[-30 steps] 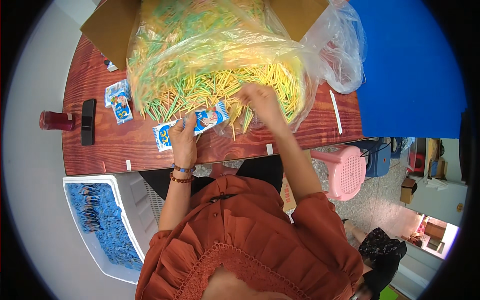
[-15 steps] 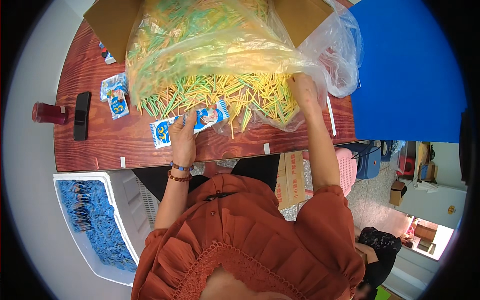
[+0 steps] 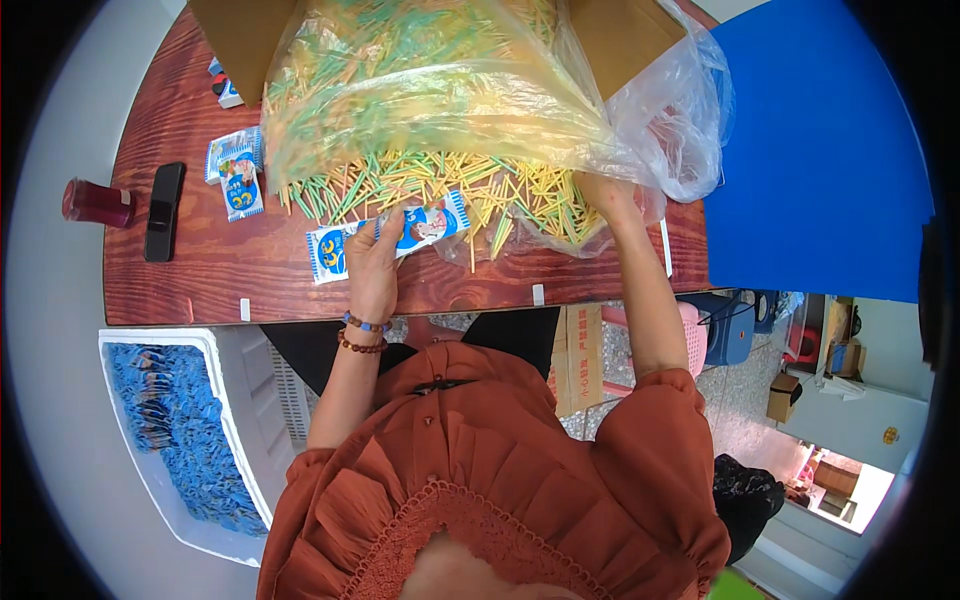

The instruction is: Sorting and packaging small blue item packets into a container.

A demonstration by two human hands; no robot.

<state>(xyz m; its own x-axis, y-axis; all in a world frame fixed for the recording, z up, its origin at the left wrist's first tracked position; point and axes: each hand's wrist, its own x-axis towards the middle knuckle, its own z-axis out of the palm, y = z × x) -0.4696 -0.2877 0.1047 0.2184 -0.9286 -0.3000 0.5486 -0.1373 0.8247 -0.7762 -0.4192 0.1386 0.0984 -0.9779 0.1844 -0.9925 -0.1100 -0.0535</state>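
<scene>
While the left hand (image 3: 372,265) pinched blue-and-white packets (image 3: 435,225) just before the loose thin sticks (image 3: 540,195), the right hand (image 3: 608,196) was at the mouth of the clear plastic bag (image 3: 450,110), its fingers hidden, grip undeterminable. Gentle bag handling was judged advisable, lest sticks scatter.

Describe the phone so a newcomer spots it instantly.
Start at the left end of the reddish-brown wooden table. There, between a dark-red cylindrical container and blue-and-white plastic packets, lies the flat black rectangular phone. Unlike its neighbours, it's a thin black slab.
</scene>
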